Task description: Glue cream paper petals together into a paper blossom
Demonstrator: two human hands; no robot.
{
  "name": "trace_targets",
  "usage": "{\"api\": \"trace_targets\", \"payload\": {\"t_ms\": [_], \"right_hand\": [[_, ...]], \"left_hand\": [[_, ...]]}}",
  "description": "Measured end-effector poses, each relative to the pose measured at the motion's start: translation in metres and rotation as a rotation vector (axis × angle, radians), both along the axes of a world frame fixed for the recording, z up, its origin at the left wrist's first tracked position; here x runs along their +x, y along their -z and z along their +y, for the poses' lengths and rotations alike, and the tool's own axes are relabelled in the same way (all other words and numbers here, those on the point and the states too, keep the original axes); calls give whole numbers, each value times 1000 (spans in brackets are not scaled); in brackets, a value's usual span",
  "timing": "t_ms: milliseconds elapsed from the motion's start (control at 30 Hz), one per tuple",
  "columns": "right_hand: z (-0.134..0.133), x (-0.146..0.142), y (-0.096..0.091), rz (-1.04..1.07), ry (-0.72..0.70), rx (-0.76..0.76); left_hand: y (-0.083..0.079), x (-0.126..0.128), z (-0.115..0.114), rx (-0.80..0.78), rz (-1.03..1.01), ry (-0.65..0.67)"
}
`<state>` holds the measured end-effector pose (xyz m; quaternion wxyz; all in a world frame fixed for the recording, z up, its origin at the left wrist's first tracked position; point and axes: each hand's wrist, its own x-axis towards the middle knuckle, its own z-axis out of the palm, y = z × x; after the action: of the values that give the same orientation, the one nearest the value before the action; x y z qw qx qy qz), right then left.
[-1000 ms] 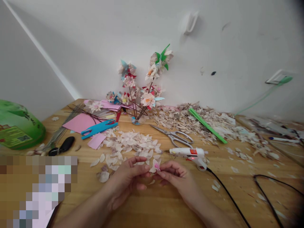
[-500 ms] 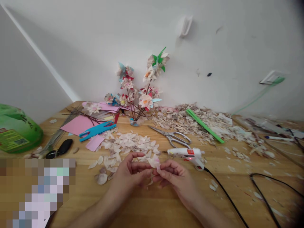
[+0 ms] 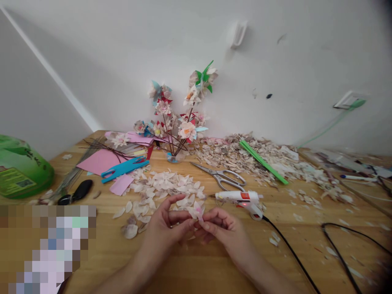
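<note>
Between my fingertips is a small pale flower [image 3: 197, 210] with a pink centre, made of whitish petals. My left hand [image 3: 168, 224] pinches it from the left, its index finger raised. From the right, my right hand [image 3: 221, 226] grips its base with thumb and fingers. The flower's lower part is hidden by my fingers. Just beyond the hands lies a pile of loose pale petals [image 3: 165, 183]. A white glue gun [image 3: 237, 197] with a glowing red light rests right of the flower. Open-bladed scissors [image 3: 220, 175] lie behind it.
Finished flowers on twigs [image 3: 187, 130] stand in a small clear holder [image 3: 175, 157] near the wall. Blue paper strips [image 3: 124, 168], pink paper [image 3: 99, 161], green strips [image 3: 263, 161] and a heap of dried scraps [image 3: 226, 151] lie around. A black cord [image 3: 290, 245] runs right; a green bottle [image 3: 23, 167] stands left.
The flower has turned slightly between my fingers, so its pink centre shows more, and it sits a little further left. Both hands keep their hold.
</note>
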<state>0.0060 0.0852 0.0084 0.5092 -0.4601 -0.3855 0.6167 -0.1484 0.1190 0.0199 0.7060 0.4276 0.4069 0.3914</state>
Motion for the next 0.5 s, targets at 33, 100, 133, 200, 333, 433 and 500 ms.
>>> {"api": "trace_targets", "payload": {"t_ms": [33,100,133,200,333,433,500], "right_hand": [[0,0,0,-23,6,4],[0,-1,0,-59,17,15],[0,-2,0,-72,22,22],[-1,-3,1,-89,36,46],[-3,-3,6,-179,73,133],[-6,-2,11,-333,100,222],[-7,-3,14,-450,121,292]], "left_hand": [[0,0,0,-7,-2,-7],[0,1,-1,-19,-2,-18],[1,2,-1,-23,-1,-25],[2,4,-2,-21,-7,-46],[6,7,-5,-11,-21,-76],[6,10,-8,-8,-21,-113],[4,11,-10,-21,-32,-146]]}}
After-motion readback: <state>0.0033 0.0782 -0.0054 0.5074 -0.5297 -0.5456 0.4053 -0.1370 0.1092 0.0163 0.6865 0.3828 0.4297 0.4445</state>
